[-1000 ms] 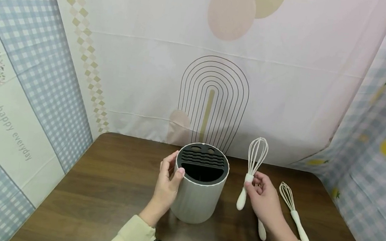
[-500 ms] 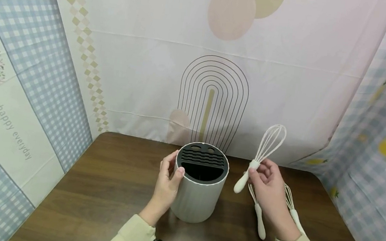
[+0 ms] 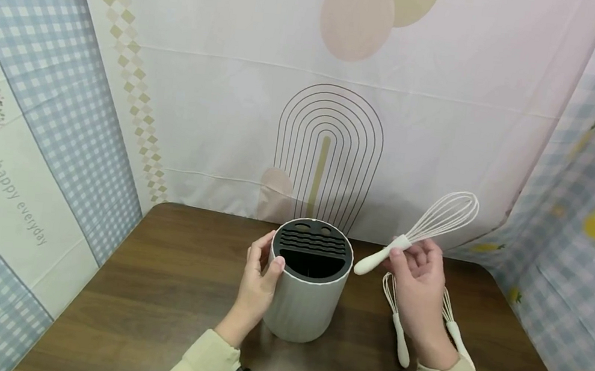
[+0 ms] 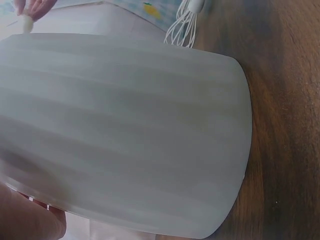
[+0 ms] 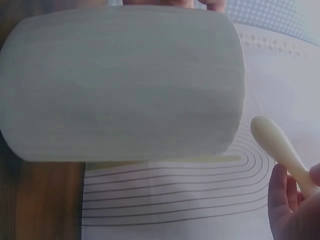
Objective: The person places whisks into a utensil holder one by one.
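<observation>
A whitish ribbed utensil holder (image 3: 299,309) stands upright on the table, topped by a black insert (image 3: 314,245) with wavy slots and a half-round opening. My left hand (image 3: 256,284) holds its left side, thumb at the rim. Right of the holder, my right hand (image 3: 418,283) pinches a white whisk (image 3: 424,226) near the top of its handle. The whisk is raised and tilted, its wires up to the right and its handle end beside the holder's rim. In the right wrist view the whisk handle (image 5: 275,142) points toward the holder's top end.
Two more whisks lie on the brown table (image 3: 172,293): one whisk (image 3: 398,335) just left of my right forearm, another whisk (image 3: 456,332) partly hidden behind it. A patterned cloth (image 3: 218,110) hangs behind the table, and checked cloths line both sides.
My right hand has lifted the whisk and turned it from nearly upright to a slant, its handle end swinging left toward the holder. My left hand and the holder have stayed put.
</observation>
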`<state>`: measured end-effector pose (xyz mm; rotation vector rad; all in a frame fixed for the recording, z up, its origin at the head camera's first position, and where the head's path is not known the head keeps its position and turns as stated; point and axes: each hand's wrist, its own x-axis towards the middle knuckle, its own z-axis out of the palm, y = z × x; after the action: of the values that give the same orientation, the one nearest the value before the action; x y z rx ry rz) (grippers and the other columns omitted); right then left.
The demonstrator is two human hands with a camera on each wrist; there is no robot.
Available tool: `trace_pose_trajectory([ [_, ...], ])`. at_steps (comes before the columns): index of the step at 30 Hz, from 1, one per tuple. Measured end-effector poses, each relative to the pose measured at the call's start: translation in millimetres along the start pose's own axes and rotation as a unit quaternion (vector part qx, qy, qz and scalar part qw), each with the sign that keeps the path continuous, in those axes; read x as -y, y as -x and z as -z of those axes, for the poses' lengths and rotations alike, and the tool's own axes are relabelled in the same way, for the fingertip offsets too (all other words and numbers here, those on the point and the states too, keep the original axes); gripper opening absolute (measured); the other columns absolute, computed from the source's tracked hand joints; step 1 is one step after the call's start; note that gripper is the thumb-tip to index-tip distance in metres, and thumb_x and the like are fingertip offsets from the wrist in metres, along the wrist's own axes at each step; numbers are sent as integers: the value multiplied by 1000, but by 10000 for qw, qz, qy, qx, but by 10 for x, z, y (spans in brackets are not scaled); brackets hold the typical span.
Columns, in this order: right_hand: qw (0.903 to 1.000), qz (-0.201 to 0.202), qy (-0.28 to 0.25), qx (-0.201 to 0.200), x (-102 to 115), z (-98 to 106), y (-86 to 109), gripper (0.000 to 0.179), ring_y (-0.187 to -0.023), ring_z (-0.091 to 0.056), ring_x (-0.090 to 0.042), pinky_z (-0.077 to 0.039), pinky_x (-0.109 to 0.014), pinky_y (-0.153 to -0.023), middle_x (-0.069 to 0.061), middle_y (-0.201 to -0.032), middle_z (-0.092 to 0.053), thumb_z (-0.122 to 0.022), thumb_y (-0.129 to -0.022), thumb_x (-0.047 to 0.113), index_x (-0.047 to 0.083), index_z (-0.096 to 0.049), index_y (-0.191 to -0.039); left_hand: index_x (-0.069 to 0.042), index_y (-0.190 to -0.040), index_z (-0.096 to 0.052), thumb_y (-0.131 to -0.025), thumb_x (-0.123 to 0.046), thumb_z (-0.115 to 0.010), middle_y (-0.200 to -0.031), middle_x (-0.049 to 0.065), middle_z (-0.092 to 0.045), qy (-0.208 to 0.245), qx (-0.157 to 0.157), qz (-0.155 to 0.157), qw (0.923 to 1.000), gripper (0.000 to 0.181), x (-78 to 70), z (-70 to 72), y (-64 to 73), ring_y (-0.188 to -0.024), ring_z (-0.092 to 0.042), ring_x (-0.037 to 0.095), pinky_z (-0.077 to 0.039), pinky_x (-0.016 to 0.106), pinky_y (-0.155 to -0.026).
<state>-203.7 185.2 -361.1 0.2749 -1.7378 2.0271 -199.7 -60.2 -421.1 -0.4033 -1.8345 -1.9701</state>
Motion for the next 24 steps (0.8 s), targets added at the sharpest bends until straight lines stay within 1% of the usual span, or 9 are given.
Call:
trace_pose_trajectory([
  [3,9996,2,-288,52,-2,-62,17,52,-103,-59,-22,-53,-30,-78,-17,-117,-52,-55,-93,-5,-2,-28,-137,4,-141,-39,-93,-7,-53,-130,21,-39,-7,0,28,10000,51,0,5,1,-111,-46,25,-39,26,-94],
  [6,9987,-20,-488,129,-15,-128,33,57,-105,-59,-24,-53,-34,-79,-18,-116,-51,-54,-92,-7,0,-24,-139,3,-141,-39,-93,-8,-53,-129,21,-40,-26,25,47,10000,51,1,10,0,-111,-45,24,-38,28,-94],
  [9,9980,-34,-571,263,-34,-195,44,61,-105,-60,-24,-53,-37,-81,-19,-117,-51,-55,-92,-8,2,-20,-141,3,-141,-39,-94,-8,-53,-129,21,-40,-55,51,48,10000,51,2,12,-1,-110,-45,24,-38,28,-93],
  [11,9974,-58,-608,372,-52,-245,45,60,-105,-61,-25,-53,-39,-82,-20,-118,-52,-56,-92,-8,2,-21,-140,3,-141,-39,-94,-8,-53,-129,21,-40,-64,50,33,10000,51,1,13,-3,-111,-45,24,-38,26,-93],
  [15,9971,-77,-450,602,-86,-331,48,61,-106,-59,-29,-53,-38,-81,-19,-119,-51,-56,-92,-8,1,-21,-141,3,-141,-39,-94,-9,-53,-129,20,-40,-83,34,34,10000,51,-6,11,-4,-112,-45,25,-38,25,-94],
  [18,9970,-94,-258,727,-108,-382,48,62,-106,-58,-32,-53,-36,-81,-19,-121,-51,-57,-92,-7,0,-21,-142,3,-142,-39,-94,-10,-52,-129,20,-40,-117,41,71,9999,51,-16,11,1,-113,-45,25,-38,28,-95],
  [22,9965,-112,-159,808,-136,-439,47,62,-103,-60,-29,-53,-36,-80,-19,-120,-51,-58,-91,-5,1,-22,-141,1,-142,-38,-94,-11,-52,-129,19,-40,-186,74,108,9997,52,-29,17,8,-113,-43,25,-37,33,-95],
  [24,9963,-96,-127,840,-150,-466,49,62,-102,-60,-28,-53,-37,-80,-19,-119,-51,-58,-91,-6,1,-23,-141,1,-142,-38,-94,-12,-52,-129,19,-40,-221,79,100,9997,52,-33,19,11,-113,-43,25,-37,34,-95],
])
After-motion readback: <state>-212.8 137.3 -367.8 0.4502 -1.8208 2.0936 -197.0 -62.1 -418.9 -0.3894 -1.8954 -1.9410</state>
